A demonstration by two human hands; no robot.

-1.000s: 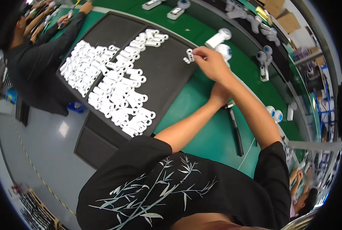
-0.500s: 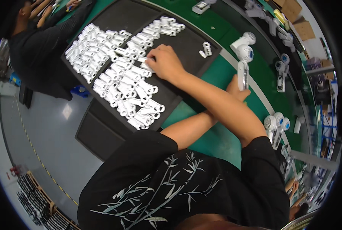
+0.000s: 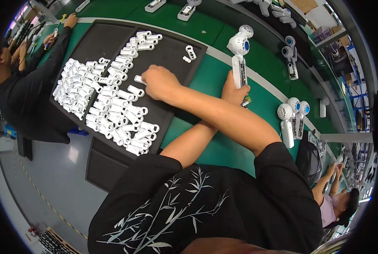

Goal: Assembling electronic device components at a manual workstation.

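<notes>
My forearms cross, the right one over the left. My left hand (image 3: 232,91) is closed around the lower handle of a white handheld fan (image 3: 240,63), held upright with its round blue-centred head on top and its inner parts showing along the handle. A small greenish, shiny thing (image 3: 246,101) pokes out by that hand; its kind is unclear. Over the black tray (image 3: 176,55), my right hand (image 3: 160,83) has its fingers closed on one end of a white plastic cover (image 3: 139,79). Left of it, many similar white covers (image 3: 113,108) lie heaped in the tray.
A few small white pieces (image 3: 190,52) lie at the tray's far right. More fans (image 3: 294,114) stand on the green bench to the right; others (image 3: 189,10) lie beyond. A co-worker in black (image 3: 32,93) works at the left, another person (image 3: 335,203) at the lower right.
The view has turned, so the tray and bench sit further left. My right hand stays over the tray at the covers' edge; my left hand still holds the fan.
</notes>
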